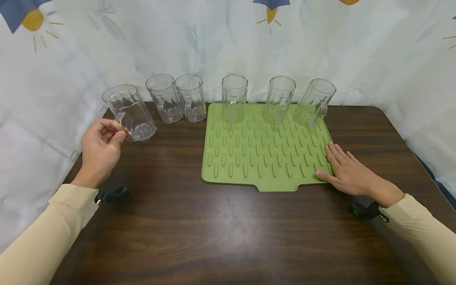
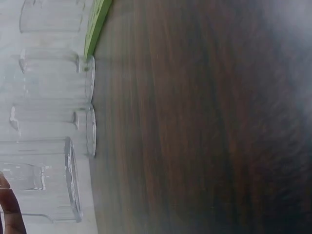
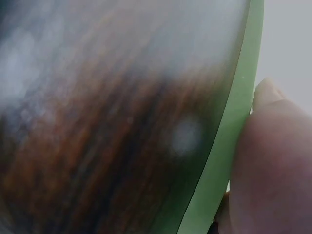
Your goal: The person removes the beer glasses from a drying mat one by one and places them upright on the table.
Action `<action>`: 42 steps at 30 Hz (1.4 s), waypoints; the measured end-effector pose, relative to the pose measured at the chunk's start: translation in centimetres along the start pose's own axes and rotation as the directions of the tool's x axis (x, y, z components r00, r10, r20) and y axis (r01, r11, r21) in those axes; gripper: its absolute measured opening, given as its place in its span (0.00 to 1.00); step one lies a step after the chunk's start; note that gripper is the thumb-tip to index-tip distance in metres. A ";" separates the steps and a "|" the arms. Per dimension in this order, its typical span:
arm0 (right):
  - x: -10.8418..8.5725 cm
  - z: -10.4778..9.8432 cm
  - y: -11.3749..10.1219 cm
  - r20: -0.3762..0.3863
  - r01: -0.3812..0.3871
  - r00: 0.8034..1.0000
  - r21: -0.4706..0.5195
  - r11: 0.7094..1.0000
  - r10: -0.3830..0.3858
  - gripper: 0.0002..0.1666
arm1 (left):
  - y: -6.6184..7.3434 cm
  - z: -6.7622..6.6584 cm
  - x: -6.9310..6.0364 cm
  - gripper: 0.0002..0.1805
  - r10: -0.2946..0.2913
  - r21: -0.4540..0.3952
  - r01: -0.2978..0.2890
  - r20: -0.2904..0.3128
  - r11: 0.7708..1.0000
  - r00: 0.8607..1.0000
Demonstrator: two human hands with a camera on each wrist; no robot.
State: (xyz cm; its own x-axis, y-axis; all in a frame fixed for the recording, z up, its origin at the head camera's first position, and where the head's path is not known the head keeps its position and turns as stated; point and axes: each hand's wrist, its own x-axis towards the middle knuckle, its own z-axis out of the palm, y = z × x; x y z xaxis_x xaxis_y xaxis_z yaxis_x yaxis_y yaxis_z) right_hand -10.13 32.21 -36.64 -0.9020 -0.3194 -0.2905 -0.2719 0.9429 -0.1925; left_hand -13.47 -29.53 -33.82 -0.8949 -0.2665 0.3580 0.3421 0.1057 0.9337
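Note:
In the head view my left hand (image 1: 101,150) pinches the handle of a clear glass mug (image 1: 137,116) at the table's back left; the mug tilts a little. The left wrist view shows this mug (image 2: 53,195) with a fingertip (image 2: 10,209) at its handle. My right hand (image 1: 350,172), fingers straight, rests on the right front corner of the green ridged mat (image 1: 278,186). Its thumb (image 3: 273,165) lies against the mat's edge (image 3: 234,131) in the right wrist view.
Two clear mugs, one (image 1: 165,101) beside the other (image 1: 192,101), stand right of the held mug. Three more (image 1: 234,99) (image 1: 279,101) (image 1: 313,103) stand along the mat's back edge. A white patterned curtain (image 1: 160,35) hangs behind the dark wooden table (image 1: 213,237).

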 end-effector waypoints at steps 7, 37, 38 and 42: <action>-0.1 0.0 -0.2 -0.005 0.003 1.000 -0.013 1.000 -0.003 0.59 | -1.0 0.2 1.1 0.16 0.026 0.167 -0.023 -0.017 0.986 1.000; 0.0 0.0 -0.3 -0.011 -0.009 1.000 -0.015 1.000 0.009 0.59 | -4.5 1.1 4.9 0.16 0.027 0.303 -0.013 -0.040 0.953 0.999; 0.0 0.0 -0.3 -0.011 -0.010 1.000 -0.014 1.000 0.010 0.59 | -4.6 1.1 4.9 0.16 0.022 0.310 -0.008 -0.043 0.951 0.999; 0.0 0.0 -0.2 -0.010 -0.015 1.000 -0.010 1.000 0.015 0.59 | -4.9 1.3 5.2 0.15 0.013 0.331 0.002 -0.044 0.944 0.999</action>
State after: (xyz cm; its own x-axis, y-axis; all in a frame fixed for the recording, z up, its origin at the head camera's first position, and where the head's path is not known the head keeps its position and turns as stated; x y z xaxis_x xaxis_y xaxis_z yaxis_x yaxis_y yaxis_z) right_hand -10.05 31.98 -36.63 -0.9094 -0.3042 -0.2836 -0.2617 0.9485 -0.1785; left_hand -20.18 -30.16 -36.54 -0.8768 -0.3071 0.3700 0.2260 0.4160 0.8808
